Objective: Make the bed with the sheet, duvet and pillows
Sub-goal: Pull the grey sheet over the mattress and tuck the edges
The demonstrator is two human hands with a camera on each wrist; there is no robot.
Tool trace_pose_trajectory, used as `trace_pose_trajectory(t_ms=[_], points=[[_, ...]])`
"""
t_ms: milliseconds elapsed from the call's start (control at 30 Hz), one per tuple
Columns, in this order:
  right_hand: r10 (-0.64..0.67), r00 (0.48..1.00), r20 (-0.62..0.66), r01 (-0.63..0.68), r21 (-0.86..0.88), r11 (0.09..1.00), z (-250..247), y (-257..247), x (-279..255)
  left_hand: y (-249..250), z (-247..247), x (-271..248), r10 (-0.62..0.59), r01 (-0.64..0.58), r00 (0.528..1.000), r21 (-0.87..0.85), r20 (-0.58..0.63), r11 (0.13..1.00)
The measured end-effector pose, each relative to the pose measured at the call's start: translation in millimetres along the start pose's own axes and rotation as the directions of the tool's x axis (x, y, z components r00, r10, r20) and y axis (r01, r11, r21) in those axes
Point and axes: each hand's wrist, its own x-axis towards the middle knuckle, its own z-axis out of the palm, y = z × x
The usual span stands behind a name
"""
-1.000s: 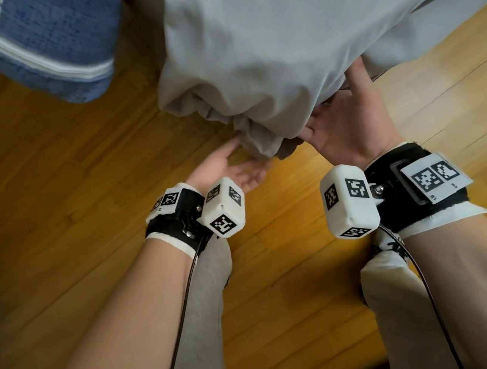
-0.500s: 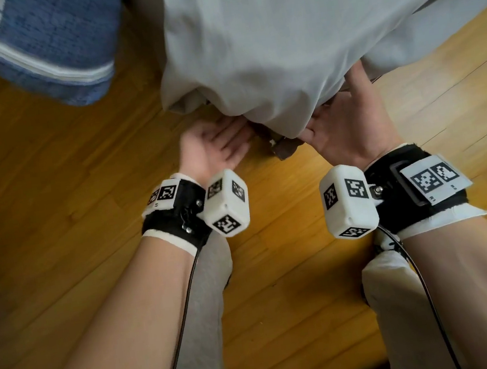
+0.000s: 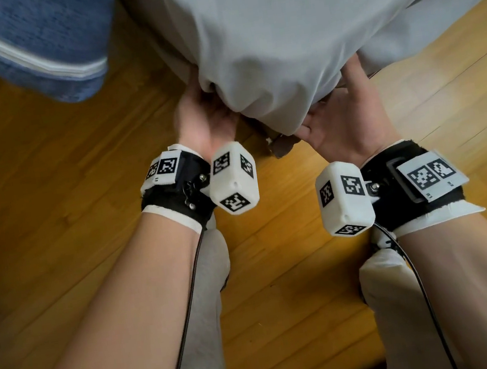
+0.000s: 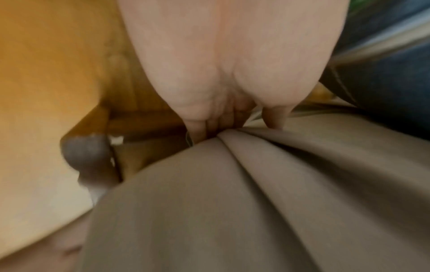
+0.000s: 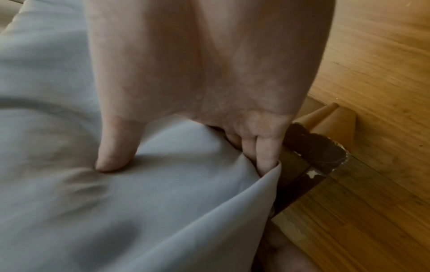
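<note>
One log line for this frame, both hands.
step: tuck sheet corner | left hand: gripping fold | right hand: fingers under edge

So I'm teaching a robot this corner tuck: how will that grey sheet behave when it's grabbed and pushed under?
Probably floppy: the grey sheet bunches into soft folds where the left hand grips it. It likely dents readily, since the right hand sinks its thumb in. It looks thin and smooth, so it may slip from a loose hold.

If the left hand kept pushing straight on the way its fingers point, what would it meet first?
The grey sheet: the left hand has its fingers already against its bunched folds at the bed corner. What lies behind the cloth is hidden.
</note>
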Motion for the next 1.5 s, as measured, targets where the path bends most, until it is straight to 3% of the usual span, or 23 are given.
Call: trace_pose_trajectory(t_ms=[133,167,200,333,400,433,500,567,600,633,700,733,767,833,900,967,1100,1200,1300,1400,1433,1500], points=[[0.013,1.0,-0.002,-0.013,-0.035,0.999,-1.6,-3.9,-1.2,-5.2,10.2,-2.6,0.03,-0.041,0.998,0.196,0.059,0.98],[0.02,1.0,-0.019,-0.021,-0.077,0.997,-1.4,-4.8,-1.2,-3.7,8.8,-1.3,0.046,-0.065,0.993,0.172,0.112,0.983],[0.019,0.998,-0.054,-0.027,-0.142,0.989,-0.5,-5.7,-1.3,1.9,8.2,-0.8,0.002,-0.016,0.99,0.096,0.141,0.995],[0.063,0.978,-0.198,-0.134,-0.366,0.921,-2.1,-9.3,-4.3,4.7,0.2,7.0,-0.049,0.048,0.99,0.011,0.133,0.999],[0.156,0.968,-0.195,-0.207,-0.28,0.938,-1.5,-9.7,-7.0,4.0,-2.6,8.2,-0.08,0.073,0.981,0.047,0.175,0.996],[0.197,0.967,-0.162,-0.225,-0.176,0.958,0.8,-9.3,-9.8,2.0,-5.2,9.9,-0.051,0.04,0.986,0.072,0.158,0.997],[0.197,0.977,-0.082,-0.191,0.078,0.979,6.6,-8.3,-13.7,1.7,-0.9,7.8,-0.107,0.111,0.974,-0.007,0.202,0.994],[0.126,0.986,-0.11,-0.092,0.276,0.957,13.7,-5.0,-11.1,-1.1,3.2,5.8,-0.121,0.102,0.986,0.158,0.114,0.982],[0.095,0.984,-0.151,-0.044,0.308,0.95,17.5,-3.4,-10.3,-2.7,4.5,5.5,-0.048,0.045,0.999,0.26,0.003,0.965],[0.071,0.981,-0.182,-0.012,0.305,0.952,20.3,-1.7,-9.2,-5.3,2.4,3.3,0.008,-0.006,1.0,0.312,-0.006,0.95],[0.041,0.975,-0.216,0.017,0.261,0.965,20.4,2.7,-5.1,-4.4,0.4,7.6,-0.044,0.037,0.998,0.138,0.044,0.99],[0.033,0.971,-0.238,0.023,0.228,0.973,21.0,4.1,-4.5,-2.6,-5.7,8.8,-0.126,0.126,0.992,-0.016,-0.006,0.992],[0.022,0.967,-0.255,0.027,0.188,0.982,21.9,4.9,-4.4,-0.6,-12.6,5.0,-0.193,0.191,0.979,-0.044,-0.058,0.981],[-0.016,0.96,-0.278,0.039,0.079,0.996,21.9,4.3,-4.2,-7.1,-29.0,-0.1,-0.259,0.268,0.963,0.169,-0.077,0.948],[-0.05,0.956,-0.29,0.048,-0.013,0.999,21.5,2.1,-3.3,-16.9,-37.0,-8.6,-0.344,0.321,0.938,0.25,0.051,0.914],[-0.068,0.958,-0.279,0.052,-0.064,0.997,20.1,2.3,-1.2,-25.1,-32.0,-11.5,-0.323,0.303,0.934,0.141,0.153,0.943],[-0.102,0.955,-0.277,0.087,-0.065,0.994,17.5,10.4,-1.6,-21.2,-11.3,-12.3,-0.214,0.227,0.97,-0.123,0.111,0.966],[-0.111,0.946,-0.304,0.084,-0.102,0.991,13.5,13.5,-1.4,-25.9,-12.8,-8.9,-0.184,0.189,0.978,-0.032,0.102,0.982],[-0.11,0.916,-0.386,0.033,-0.201,0.979,8.8,13.8,0.2,-27.2,-18.0,-7.1,-0.078,0.079,0.997,0.155,-0.007,0.985],[-0.105,0.895,-0.434,-0.037,-0.305,0.952,8.5,9.3,-1.0,-27.9,-22.5,-5.3,0.115,-0.069,0.993,0.619,-0.034,0.782],[-0.102,0.89,-0.445,-0.038,-0.294,0.955,8.2,5.2,-3.1,-30.0,-22.9,-6.7,0.105,-0.067,0.994,0.652,-0.02,0.756],[-0.106,0.889,-0.446,0.014,-0.206,0.978,6.3,-3.2,-8.0,-34.3,-22.5,-10.7,0.036,-0.024,0.999,0.598,-0.008,0.801]])
